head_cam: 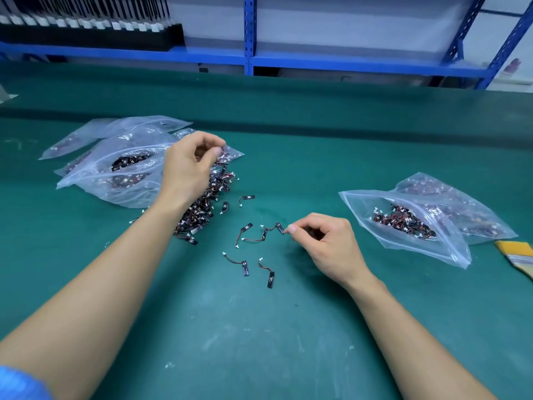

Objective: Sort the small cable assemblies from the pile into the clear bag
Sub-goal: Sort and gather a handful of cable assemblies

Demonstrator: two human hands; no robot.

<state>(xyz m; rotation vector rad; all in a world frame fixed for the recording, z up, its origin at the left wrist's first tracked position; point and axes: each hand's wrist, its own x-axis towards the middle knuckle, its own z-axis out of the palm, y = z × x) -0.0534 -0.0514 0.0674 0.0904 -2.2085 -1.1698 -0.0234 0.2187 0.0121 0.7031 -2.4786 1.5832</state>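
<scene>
The left hand [187, 168] covers the near side of the pile [213, 192]; how many wires [224, 157] its curled fingers [213, 153] pinch cannot be told; the right hand's [323, 241] fingertips [291, 228] hide the end of the cable assembly [271, 230] they pinch; print on its black tab is too small to read; right of those fingers, a yellow striped object [516, 255] is cut by the frame edge; both forearms leave the bottom edge.

Glossy plastic bag [409, 243] — matt mat [288, 327]

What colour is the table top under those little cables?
The table is teal green, scuffed with pale marks; the head view, the only one, shows it.
</scene>
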